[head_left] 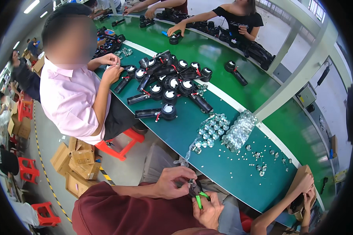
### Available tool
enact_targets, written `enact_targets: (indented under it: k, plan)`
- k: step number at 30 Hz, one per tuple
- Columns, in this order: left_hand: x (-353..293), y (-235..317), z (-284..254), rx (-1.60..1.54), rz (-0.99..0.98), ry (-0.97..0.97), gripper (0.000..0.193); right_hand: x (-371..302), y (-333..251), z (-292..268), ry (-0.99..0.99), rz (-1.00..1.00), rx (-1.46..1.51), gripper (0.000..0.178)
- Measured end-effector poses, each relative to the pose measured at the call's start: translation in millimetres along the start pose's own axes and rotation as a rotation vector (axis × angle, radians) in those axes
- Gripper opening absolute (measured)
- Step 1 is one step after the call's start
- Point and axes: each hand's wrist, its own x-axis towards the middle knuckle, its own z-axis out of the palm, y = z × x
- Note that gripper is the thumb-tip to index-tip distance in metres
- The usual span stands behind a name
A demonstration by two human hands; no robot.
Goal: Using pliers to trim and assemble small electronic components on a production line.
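My left hand (pixel 173 182) is closed in a pinch around a small metallic-looking piece (pixel 191 181), too small to name for certain. In my right hand (pixel 208 210) is a pair of green-handled pliers (pixel 199 200), its dark jaws up at the pinched piece by my left fingertips. Both hands are close together in front of the table's near edge, above my lap. Just beyond them on the dark green tabletop (pixel 172 135) lie clear round lens-like parts (pixel 211 132), some in rows on clear plastic. A thicker heap of similar clear parts (pixel 239 131) sits beside these.
Black torch-like units (pixel 170 94) with round white-faced heads are piled at the far left. A person in a pink shirt (pixel 70 94) works there. Another person's hands (pixel 304 186) hold a cardboard box at right. White bits and loose parts (pixel 259 155) are scattered nearby. A conveyor (pixel 208 51) runs behind.
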Motion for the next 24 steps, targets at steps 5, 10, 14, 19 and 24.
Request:
enact_targets:
  k: [5, 10, 14, 19, 24]
  plan:
    - [3, -2, 3, -0.02, 0.009, 0.02, 0.041, 2, 0, 0, 0.004, 0.012, 0.004, 0.015]
    - [3, 1, -1, 0.123, 0.064, 0.024, 0.038, 3, 0, 1, 0.037, -0.012, 0.005, 0.014]
    - [0, 6, 0, 0.117, 0.07, 0.054, 0.033, -3, 3, -1, -0.006, 0.006, 0.038, 0.013]
    - [-4, 4, -3, 0.078, 0.057, 0.036, 0.032, -10, 11, 5, -0.021, -0.012, 0.072, 0.016]
    - [-6, 7, -6, 0.109, 0.175, 0.09, 0.031, -4, -2, -5, -0.1, -0.013, 0.1, 0.016]
